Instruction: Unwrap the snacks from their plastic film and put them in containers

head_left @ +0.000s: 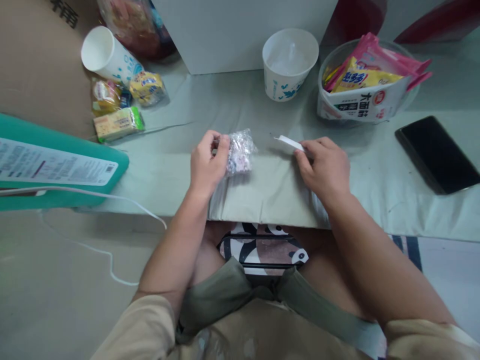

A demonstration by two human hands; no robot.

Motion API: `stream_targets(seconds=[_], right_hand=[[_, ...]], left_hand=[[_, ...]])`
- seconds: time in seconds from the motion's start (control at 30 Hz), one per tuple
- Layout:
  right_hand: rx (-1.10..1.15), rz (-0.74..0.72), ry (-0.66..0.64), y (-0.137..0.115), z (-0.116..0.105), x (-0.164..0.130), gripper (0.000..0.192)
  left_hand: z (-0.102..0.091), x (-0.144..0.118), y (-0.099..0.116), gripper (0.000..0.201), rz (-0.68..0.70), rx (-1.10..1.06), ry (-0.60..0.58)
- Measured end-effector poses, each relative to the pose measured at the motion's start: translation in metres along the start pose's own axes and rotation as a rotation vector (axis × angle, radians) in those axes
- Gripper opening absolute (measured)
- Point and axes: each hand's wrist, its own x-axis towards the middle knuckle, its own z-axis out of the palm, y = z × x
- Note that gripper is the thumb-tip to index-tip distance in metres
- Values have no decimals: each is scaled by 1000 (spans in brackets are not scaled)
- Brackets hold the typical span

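On the grey-covered surface (262, 195), your left hand (206, 165) pinches a crinkly clear snack packet (240, 152) near the front edge, while your right hand (324, 167) grips a small white slip (290, 143) just beside it.

My left hand (207, 165) pinches with curled fingers; my right hand (325, 167) lies palm-down, both forearms stretched forward.

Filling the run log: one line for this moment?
left hand: holds clear packet | right hand: holds white strip | table
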Motion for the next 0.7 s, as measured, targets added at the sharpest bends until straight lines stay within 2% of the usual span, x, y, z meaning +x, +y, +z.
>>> stream_targets(seconds=[0.1, 0.13, 0.2, 0.27, 0.3, 0.4, 0.5, 0.57, 0.63, 0.7], right_hand=[[-79, 13, 97, 7, 4, 2, 26], [-84, 9, 137, 8, 5, 2, 26], [-50, -26, 185, 7, 6, 1, 29], [38, -97, 165, 1, 8, -2, 32], [101, -150, 133, -3, 8, -4, 33], [306, -365, -15, -19, 11, -13, 40], [399, -569, -154, -30, 15, -23, 57], [390, -658, -200, -33, 17, -27, 46], [395, -692, -211, -34, 18, -28, 22], [434, -654, -199, -33, 16, -27, 15]], left_hand=[[-15, 4, 1, 47, 44, 60, 51], [-21, 7, -1, 50, 42, 10, 12], [-31, 10, -6, 58, 36, -106, -165], [-35, 11, -7, 59, 26, -134, -305], [-35, 9, -6, 53, 10, -113, -312], [-29, 1, 6, 28, -149, -88, -188], [-24, -4, 20, 17, -318, -210, -252], [-25, -3, 26, 17, -346, -254, -273], [-28, 1, 25, 19, -355, -272, -195], [-32, 6, 21, 23, -378, -301, -100]])
